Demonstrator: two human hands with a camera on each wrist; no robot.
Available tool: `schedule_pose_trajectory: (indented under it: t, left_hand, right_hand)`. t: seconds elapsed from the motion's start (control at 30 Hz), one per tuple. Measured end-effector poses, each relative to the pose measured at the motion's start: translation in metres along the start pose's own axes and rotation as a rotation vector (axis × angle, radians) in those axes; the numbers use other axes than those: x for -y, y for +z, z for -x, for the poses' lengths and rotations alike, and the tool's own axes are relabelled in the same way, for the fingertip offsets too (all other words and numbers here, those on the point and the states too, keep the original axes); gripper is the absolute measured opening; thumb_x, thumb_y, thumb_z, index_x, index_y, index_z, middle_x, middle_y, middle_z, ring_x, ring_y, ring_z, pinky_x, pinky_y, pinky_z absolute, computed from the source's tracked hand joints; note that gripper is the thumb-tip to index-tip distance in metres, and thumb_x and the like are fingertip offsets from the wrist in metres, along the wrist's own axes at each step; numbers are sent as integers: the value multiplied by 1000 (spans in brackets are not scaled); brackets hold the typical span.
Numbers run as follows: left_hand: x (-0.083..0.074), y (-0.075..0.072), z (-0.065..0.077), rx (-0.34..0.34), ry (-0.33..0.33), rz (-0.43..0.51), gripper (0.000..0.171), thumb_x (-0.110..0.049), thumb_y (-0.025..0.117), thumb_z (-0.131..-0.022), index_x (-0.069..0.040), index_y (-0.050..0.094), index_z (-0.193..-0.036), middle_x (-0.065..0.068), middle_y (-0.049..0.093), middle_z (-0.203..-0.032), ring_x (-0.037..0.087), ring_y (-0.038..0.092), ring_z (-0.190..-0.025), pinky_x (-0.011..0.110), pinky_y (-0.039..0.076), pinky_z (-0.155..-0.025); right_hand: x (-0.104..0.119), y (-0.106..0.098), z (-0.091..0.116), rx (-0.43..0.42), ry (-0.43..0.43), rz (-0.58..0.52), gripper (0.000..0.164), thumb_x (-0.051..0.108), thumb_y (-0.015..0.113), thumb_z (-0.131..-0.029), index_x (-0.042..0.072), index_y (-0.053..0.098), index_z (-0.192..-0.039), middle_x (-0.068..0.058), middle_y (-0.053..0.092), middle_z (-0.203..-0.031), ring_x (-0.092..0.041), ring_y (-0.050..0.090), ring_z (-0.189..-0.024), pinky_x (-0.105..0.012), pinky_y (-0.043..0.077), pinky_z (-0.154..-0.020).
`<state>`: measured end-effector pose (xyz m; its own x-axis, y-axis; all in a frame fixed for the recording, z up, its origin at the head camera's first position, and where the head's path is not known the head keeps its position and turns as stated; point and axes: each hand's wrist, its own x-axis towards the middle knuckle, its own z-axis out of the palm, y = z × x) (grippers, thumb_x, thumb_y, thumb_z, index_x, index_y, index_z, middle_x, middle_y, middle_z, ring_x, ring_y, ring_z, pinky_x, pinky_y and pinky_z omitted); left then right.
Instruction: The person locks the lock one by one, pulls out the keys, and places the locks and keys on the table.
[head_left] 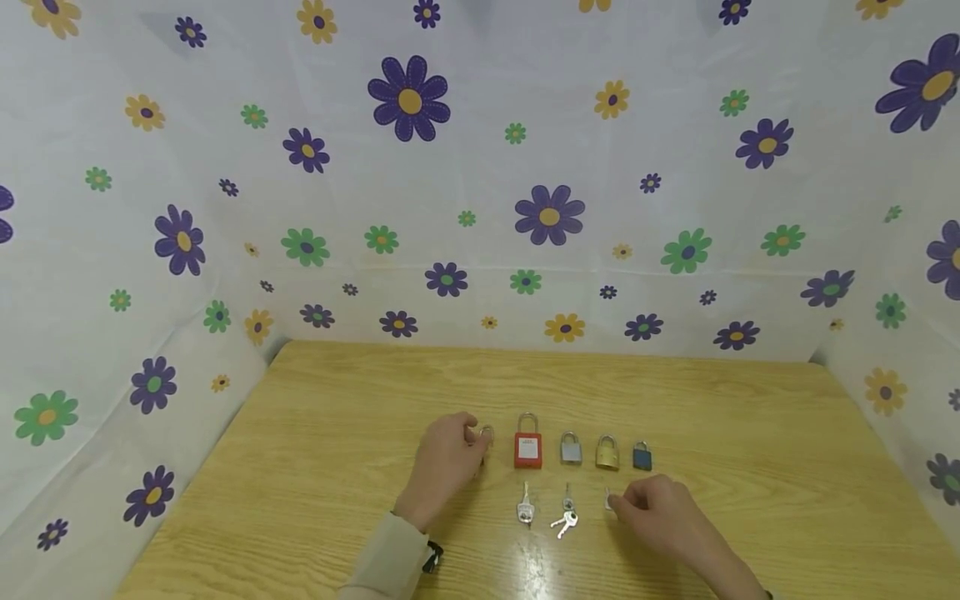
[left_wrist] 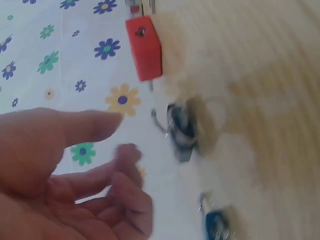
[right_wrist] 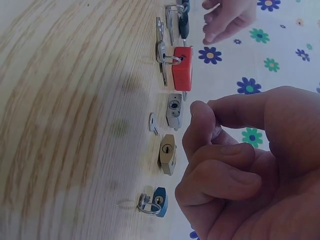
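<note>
In the head view, my left hand (head_left: 446, 462) reaches beside a padlock whose shackle (head_left: 487, 431) shows past the fingertips. The left wrist view has thumb and fingers apart with a gap between them, a dark padlock (left_wrist: 182, 131) with a ring beyond, and a blue one (left_wrist: 216, 225) lower down. My right hand (head_left: 663, 510) pinches a small silver key (head_left: 608, 502) on the table, below a brass padlock (head_left: 607, 455). Its curled fingers hide the key in the right wrist view. A blue padlock (head_left: 642, 457) lies close above this hand.
Between the hands are a red padlock (head_left: 528, 451) and a silver padlock (head_left: 571, 450) in the same row. Keys (head_left: 526, 507) lie below the red one, and more keys (head_left: 567, 518) below the silver one. A flowered cloth (head_left: 480, 167) encloses the wooden table (head_left: 337, 392).
</note>
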<state>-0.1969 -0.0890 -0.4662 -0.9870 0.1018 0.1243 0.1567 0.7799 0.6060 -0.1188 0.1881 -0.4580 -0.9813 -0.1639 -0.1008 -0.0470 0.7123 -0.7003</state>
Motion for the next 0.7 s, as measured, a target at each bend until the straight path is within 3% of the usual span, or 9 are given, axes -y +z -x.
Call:
schedule_pose_trajectory:
  t: [0.1, 0.27, 0.4, 0.7]
  left_hand:
    - [1, -3, 3, 12, -11, -116, 38, -23, 71, -87, 8, 68, -109, 18, 69, -94, 24, 63, -77, 42, 58, -63]
    - [6, 1, 7, 49, -8, -265, 31, -27, 76, -81, 2, 66, -80, 12, 57, -75, 21, 52, -60, 33, 46, -45]
    - [9, 6, 9, 74, -16, -267, 34, -29, 77, -80, -1, 60, -74, 9, 51, -70, 19, 47, -55, 29, 38, -43]
    - [9, 8, 7, 62, -13, -198, 33, -24, 83, -75, 2, 65, -84, 13, 58, -76, 22, 53, -62, 37, 50, -51]
  right_hand:
    - [-1, 0, 0, -2, -7, 7, 38, 17, 64, -92, 12, 57, -55, 9, 41, -49, -4, 34, -44, -20, 29, -42]
    - [-2, 2, 0, 0, -15, 13, 38, 16, 65, -91, 12, 56, -54, 9, 41, -48, -4, 34, -44, -20, 29, -43]
    - [-3, 4, 0, 2, -14, 13, 38, 15, 65, -90, 12, 57, -54, 9, 43, -48, -4, 35, -44, -20, 30, -43]
    - [-1, 6, 3, -5, 10, 27, 37, 18, 66, -90, 11, 58, -55, 8, 45, -49, -7, 39, -46, -23, 34, -44]
